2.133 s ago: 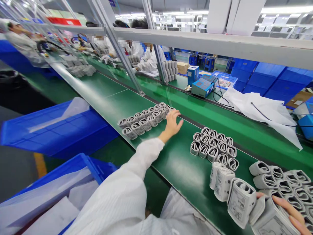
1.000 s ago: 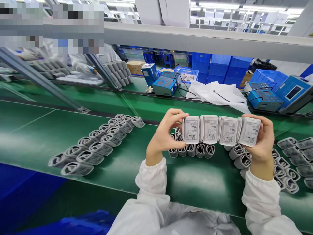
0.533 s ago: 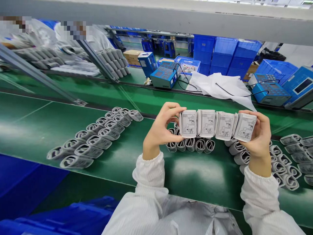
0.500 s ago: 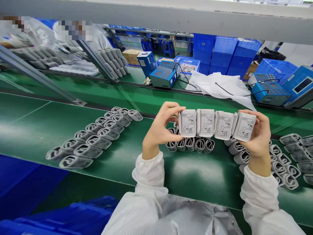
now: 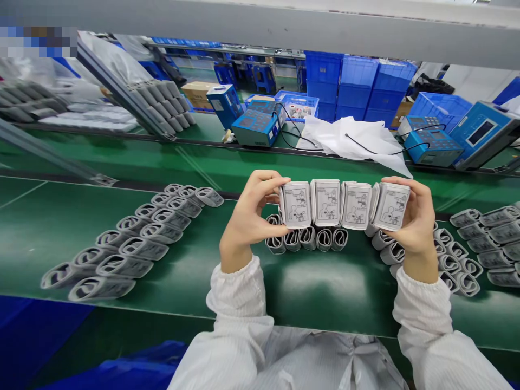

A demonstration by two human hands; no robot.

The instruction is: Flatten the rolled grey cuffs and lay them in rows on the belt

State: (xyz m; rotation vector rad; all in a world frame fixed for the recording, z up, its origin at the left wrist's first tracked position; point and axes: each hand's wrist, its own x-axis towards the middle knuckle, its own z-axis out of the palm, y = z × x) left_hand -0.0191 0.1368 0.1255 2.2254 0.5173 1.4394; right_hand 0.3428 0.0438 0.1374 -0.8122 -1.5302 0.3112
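Left hand (image 5: 246,219): grip closed on the left end roll (image 5: 296,206). Right hand (image 5: 418,222): grip closed on the right end roll (image 5: 392,207). The row of four rolls (image 5: 326,203) is held between them above the worktop (image 5: 325,287), printed faces near side. No hand is visible under the middle rolls (image 5: 356,207); side pressure probably carries them.

Caution: if either grip slackens or the hands spread, the middle rolls could drop. Excess squeeze could buckle the row, most likely at the right, where the end roll leans.

Far side, partly hidden by the row: a small group of rolls (image 5: 309,238); blind lowering could knock it. Right group (image 5: 450,260): contact from the right sleeve (image 5: 422,303) could disturb it. Left double row (image 5: 142,233): a bump could push its nearest rolls over the near edge.
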